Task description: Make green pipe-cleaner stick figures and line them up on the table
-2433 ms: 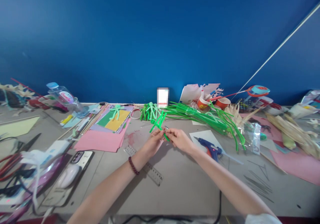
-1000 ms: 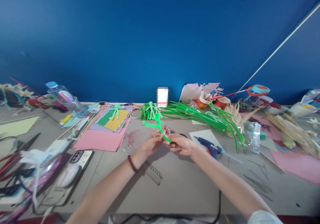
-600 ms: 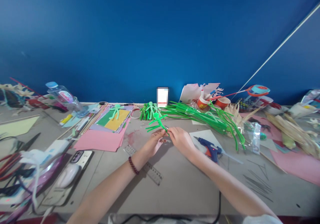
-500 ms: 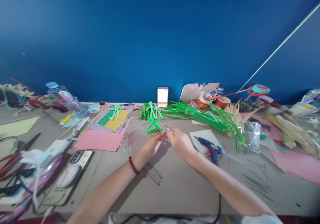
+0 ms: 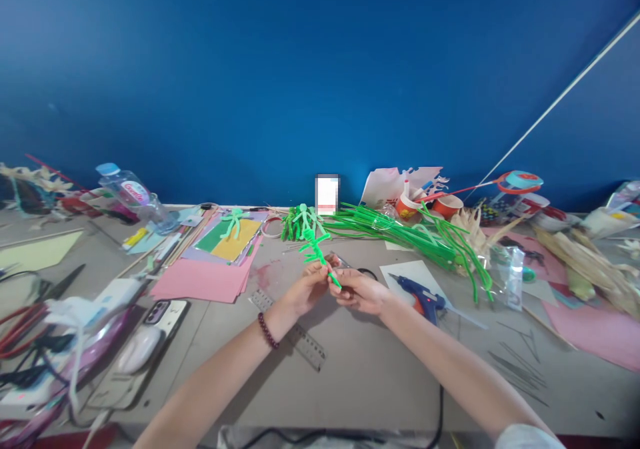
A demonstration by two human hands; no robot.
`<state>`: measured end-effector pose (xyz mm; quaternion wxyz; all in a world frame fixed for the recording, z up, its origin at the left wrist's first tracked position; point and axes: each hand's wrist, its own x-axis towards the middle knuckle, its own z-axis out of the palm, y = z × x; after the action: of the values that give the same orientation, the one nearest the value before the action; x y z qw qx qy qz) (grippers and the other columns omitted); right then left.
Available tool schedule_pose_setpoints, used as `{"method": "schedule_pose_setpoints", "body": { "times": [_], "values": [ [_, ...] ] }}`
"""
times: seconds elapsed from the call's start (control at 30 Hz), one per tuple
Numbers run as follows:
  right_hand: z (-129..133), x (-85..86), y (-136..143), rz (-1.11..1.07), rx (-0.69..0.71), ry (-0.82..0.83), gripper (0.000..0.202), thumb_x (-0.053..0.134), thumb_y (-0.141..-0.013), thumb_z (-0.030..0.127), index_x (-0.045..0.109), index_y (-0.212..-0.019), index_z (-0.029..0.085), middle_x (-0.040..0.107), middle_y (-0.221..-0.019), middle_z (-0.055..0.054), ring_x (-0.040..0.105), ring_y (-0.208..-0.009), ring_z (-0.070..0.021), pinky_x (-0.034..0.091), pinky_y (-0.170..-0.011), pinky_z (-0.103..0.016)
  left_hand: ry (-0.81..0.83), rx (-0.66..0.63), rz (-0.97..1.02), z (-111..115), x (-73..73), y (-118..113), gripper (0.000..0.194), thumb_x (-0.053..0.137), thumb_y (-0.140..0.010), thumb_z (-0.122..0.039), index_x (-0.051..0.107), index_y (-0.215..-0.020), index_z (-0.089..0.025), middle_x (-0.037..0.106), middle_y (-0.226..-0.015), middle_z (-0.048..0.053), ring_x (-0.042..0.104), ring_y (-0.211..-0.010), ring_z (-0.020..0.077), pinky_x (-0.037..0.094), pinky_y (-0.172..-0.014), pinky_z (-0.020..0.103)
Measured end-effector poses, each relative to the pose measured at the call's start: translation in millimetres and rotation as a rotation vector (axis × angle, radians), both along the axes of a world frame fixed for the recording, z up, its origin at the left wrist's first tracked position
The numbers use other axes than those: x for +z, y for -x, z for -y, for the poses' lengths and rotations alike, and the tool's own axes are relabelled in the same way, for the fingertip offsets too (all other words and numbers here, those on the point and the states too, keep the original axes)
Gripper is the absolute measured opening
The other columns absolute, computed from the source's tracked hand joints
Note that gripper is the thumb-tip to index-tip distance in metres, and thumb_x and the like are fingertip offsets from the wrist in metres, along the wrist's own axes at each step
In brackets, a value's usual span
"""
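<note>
A green stick figure takes shape between two bare hands above the middle of a grey worktable, head end tilted away from the maker. The left hand pinches its lower part between thumb and fingertips, while the right hand, fingers curled in, grips the tail end just beside it. The head and side limbs appear formed; the lower end, a narrow strip in the fingers, looks like the part left to settle — judging by the pale green figure with two spread legs, lying on coloured sheets to the left. Just beyond the hands, more green figures sit bunched together, seemingly complete, with a sheaf of green stems to their right. A glue gun rests partly on a white card, and a ruler lies beneath the left forearm. Fingers hide how the strip ends meet; a metallic object behind the right hand — held or merely lying there, I cannot tell — is mostly covered, and the right sleeve runs out of view.
</note>
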<state>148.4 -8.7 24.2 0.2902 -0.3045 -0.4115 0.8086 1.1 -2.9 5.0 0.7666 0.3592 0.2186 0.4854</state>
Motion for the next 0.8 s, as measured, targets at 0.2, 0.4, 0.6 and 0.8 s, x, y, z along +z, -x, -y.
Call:
{"method": "schedule_pose_setpoints", "body": {
  "times": [0.2,0.4,0.6,0.8],
  "values": [
    [-6,1.8,-6,0.581,-0.232,-0.577,0.031,0.049,-0.085,0.042,0.055,-0.069,0.017,0.052,-0.059,0.002,0.038,-0.048,-0.0076,0.028,-0.047,-0.021,0.130,0.106,-0.037,-1,0.0,-4,0.020,0.078,-0.063,-0.036,0.069,-0.070,-0.019,0.064,-0.081,0.002,0.053,-0.071,0.0128,0.040,-0.063,0.026],
    [1,-0.5,-7,1.327,-0.312,-1.366,0.020,0.043,-0.091,0.017,0.063,-0.087,0.017,0.061,-0.074,-0.007,0.054,-0.073,-0.0165,0.032,-0.056,-0.023,0.229,0.137,-0.102,-3,-11.2,-5,0.022,0.075,-0.068,-0.035,0.068,-0.074,-0.016,0.064,-0.078,0.003,0.055,-0.076,0.0126,0.037,-0.061,0.023],
    [6,5.0,-3,1.231,-0.210,-1.295,0.021,0.043,-0.091,0.020,0.063,-0.088,0.018,0.064,-0.078,-0.006,0.056,-0.074,-0.0160,0.035,-0.058,-0.023,0.224,0.221,-0.048,-4,-16.2,-3,0.023,0.082,-0.057,-0.024,0.061,-0.059,-0.016,0.058,-0.062,-0.002,0.050,-0.062,0.0096,0.036,-0.060,0.023],
    [-1,14.1,-5,0.635,-0.240,-0.512,0.031,0.049,-0.085,0.042,0.059,-0.071,0.017,0.053,-0.056,0.001,0.040,-0.045,-0.0076,0.029,-0.045,-0.021,0.123,0.159,0.032,-3,-8.4,-5,0.024,0.082,-0.058,-0.029,0.061,-0.061,-0.017,0.061,-0.080,-0.001,0.052,-0.064,0.0081,0.040,-0.062,0.024]
  ]
}}
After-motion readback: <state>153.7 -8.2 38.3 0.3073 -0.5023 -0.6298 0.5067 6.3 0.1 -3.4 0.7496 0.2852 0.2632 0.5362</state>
